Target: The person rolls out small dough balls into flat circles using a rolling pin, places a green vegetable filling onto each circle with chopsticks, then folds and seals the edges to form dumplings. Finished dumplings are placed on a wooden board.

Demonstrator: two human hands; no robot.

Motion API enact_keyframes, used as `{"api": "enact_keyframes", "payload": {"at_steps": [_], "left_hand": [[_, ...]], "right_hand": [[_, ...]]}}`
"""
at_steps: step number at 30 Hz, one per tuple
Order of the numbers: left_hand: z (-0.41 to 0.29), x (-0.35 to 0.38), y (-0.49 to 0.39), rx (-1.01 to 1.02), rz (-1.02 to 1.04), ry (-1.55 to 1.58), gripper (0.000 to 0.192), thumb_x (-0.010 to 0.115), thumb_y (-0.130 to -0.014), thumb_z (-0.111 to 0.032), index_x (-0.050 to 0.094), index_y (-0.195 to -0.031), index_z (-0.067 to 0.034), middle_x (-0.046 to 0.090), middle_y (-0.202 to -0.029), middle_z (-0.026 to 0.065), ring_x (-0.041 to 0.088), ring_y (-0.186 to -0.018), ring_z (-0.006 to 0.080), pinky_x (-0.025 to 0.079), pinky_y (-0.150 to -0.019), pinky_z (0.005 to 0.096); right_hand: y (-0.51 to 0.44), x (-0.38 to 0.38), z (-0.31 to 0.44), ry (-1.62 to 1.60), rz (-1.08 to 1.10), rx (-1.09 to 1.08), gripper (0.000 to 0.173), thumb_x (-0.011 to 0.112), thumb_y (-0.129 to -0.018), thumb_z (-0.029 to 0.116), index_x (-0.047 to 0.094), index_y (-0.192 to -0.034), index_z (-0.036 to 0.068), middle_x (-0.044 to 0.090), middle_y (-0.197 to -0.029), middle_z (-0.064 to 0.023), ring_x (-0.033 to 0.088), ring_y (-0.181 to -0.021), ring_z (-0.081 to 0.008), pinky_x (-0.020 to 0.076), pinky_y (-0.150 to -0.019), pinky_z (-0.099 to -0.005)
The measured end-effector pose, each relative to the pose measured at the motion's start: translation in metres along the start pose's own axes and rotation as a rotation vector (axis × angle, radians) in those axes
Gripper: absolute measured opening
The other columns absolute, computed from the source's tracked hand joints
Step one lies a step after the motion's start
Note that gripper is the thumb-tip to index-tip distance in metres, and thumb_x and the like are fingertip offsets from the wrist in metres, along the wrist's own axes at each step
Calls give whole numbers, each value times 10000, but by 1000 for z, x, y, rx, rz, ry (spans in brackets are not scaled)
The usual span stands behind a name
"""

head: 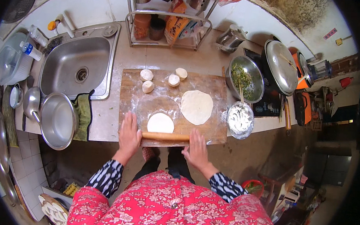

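A wooden rolling pin (166, 136) lies across the near edge of a floured wooden board (125, 93). My left hand (129, 136) is on its left end and my right hand (197, 149) on its right end, both with palms down and fingers stretched forward. The pin touches or covers the near edge of a small round dough sheet (160, 123). A larger rolled dough round (197, 107) lies to the right of it. Several floured dough balls, one of them (146, 75) at the back left, sit towards the far side of the board.
Right of the board stand a metal bowl of chopped greens (241, 76) with chopsticks and a bowl of flour (240, 121). A lidded pan (281, 67) is beyond. To the left are a steel sink (59, 65), an empty metal basin (57, 120) and a green cloth (83, 119).
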State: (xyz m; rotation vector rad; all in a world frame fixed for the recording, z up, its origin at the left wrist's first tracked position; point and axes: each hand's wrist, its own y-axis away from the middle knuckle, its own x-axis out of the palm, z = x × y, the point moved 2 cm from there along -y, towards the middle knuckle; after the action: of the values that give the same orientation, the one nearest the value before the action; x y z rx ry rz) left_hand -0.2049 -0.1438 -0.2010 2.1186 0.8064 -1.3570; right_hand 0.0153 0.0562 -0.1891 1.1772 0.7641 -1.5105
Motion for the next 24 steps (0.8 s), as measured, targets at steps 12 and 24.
{"api": "enact_keyframes", "payload": {"at_steps": [12, 24], "left_hand": [[-21, -19, 1, -50, 81, -22, 674, 497, -916, -215, 221, -1460, 72, 199, -1542, 238, 193, -1437, 351, 175, -1172, 429], [-18, -16, 1, -64, 104, -34, 681, 530, -893, -204, 250, -1453, 65, 254, -1520, 238, 236, -1424, 347, 204, -1161, 435]], "right_hand": [[-6, -6, -2, -3, 40, 17, 887, 631, -856, 352, 147, -1487, -41, 150, -1552, -245, 164, -1442, -371, 140, -1165, -488], [-6, -14, 4, 14, 107, 8, 911, 710, -793, 328, 218, -1467, -37, 190, -1544, -234, 187, -1433, -371, 162, -1165, -479]]}}
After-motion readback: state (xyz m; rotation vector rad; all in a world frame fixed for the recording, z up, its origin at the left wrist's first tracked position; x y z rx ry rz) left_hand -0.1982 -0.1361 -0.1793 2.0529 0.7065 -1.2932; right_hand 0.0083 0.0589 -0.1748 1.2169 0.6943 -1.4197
